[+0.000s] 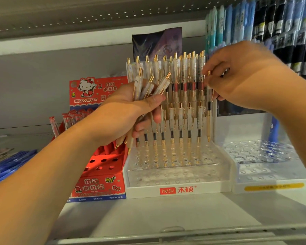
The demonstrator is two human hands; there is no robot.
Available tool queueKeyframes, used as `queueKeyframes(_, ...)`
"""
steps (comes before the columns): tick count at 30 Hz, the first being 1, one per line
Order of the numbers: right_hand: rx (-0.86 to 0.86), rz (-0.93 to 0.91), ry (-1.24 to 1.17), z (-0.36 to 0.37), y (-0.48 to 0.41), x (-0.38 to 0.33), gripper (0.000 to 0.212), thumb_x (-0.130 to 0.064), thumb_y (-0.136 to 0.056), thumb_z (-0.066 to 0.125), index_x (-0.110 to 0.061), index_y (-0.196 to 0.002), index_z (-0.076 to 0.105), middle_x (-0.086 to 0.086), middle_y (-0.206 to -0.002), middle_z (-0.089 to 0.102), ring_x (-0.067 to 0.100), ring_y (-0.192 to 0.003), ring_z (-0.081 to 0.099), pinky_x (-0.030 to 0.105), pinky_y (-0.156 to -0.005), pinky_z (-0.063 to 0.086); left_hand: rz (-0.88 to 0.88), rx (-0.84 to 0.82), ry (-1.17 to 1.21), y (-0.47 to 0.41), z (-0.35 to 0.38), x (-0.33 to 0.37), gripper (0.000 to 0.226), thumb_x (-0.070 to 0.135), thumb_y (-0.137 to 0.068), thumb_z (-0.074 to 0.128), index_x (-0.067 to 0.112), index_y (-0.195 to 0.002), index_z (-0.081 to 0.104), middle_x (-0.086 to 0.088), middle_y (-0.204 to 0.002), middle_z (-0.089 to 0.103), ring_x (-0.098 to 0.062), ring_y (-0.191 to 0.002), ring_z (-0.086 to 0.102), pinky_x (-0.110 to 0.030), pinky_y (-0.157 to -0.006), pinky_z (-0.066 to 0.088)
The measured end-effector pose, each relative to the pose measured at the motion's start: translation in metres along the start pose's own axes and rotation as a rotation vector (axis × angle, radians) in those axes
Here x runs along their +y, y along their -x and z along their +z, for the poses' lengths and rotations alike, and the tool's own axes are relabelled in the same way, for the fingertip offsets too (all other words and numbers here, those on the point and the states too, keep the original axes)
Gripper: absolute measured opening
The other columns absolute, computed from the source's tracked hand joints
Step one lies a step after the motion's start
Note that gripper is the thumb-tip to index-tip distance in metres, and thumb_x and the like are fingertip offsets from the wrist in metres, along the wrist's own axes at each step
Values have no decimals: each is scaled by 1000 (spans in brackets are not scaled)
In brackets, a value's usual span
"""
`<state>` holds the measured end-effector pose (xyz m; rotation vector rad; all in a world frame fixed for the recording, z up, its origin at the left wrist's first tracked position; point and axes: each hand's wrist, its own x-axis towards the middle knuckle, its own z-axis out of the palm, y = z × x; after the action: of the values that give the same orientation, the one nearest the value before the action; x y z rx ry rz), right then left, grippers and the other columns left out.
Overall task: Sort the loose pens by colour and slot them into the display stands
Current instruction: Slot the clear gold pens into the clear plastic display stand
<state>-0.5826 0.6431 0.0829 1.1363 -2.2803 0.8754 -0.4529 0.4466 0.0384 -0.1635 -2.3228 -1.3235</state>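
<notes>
Nearest us, the pale grey shelf (166,214) is running left to right beneath both our forearms. On it we are seeing three stands side by side: a red Hello Kitty stand (99,186) on the left, a clear hesu stand (177,190) in the middle, and a second clear stand (272,187) on the right. Blue pens (7,167) are lying at the left edge of view.

Above the red stand, our left hand (128,114) is curling its fingers and thumb round a bundle of loose pens (139,85), with gold tips pointing down and gold clickers fanning upward. Over the right side of the hesu stand, our right hand (240,78) is pinching a single pen (208,119) near its top. It is holding the pen upright, tip hanging above the stand's holes, just beside the right wall.

Behind that pen, rows of slotted pens (184,73) are standing in the back tiers. Farther back, packaged pens (281,32) are hanging at the right, and a perforated upper shelf (78,18) is crossing overhead.
</notes>
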Motion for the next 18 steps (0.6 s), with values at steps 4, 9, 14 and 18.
queueKeyframes(4,-21,11,-36,-2,1,-2,14,-19,-94,61,-24,-105,68,-2,-92,71,19,-81,68,39,-85,58,5,-7,5,0,-1,0,27,31,-93,58,5,-97,57,-6,-74,65,-13,-44,41,-25,-40,39)
queueKeyframes(9,-105,35,-63,-3,2,-3,17,-15,-93,62,-30,-84,64,-1,-86,72,21,-75,71,39,-76,60,20,6,24,-1,-1,-1,14,32,-91,59,18,-92,59,-8,-75,65,-15,-44,40,-26,-41,39)
queueKeyframes(14,-203,37,-24,0,0,4,17,-16,-90,68,-29,-80,66,-5,-76,73,12,-63,71,35,-69,62,26,1,39,-1,-1,-2,13,31,-91,59,18,-93,59,-8,-73,64,-15,-43,40,-26,-41,39)
queueKeyframes(18,-321,36,13,0,2,8,10,-21,-83,78,-29,-81,72,-9,-71,74,7,-59,71,27,-62,61,26,12,55,-2,-1,-2,16,32,-91,60,17,-97,59,-8,-74,64,-14,-43,40,-26,-41,39)
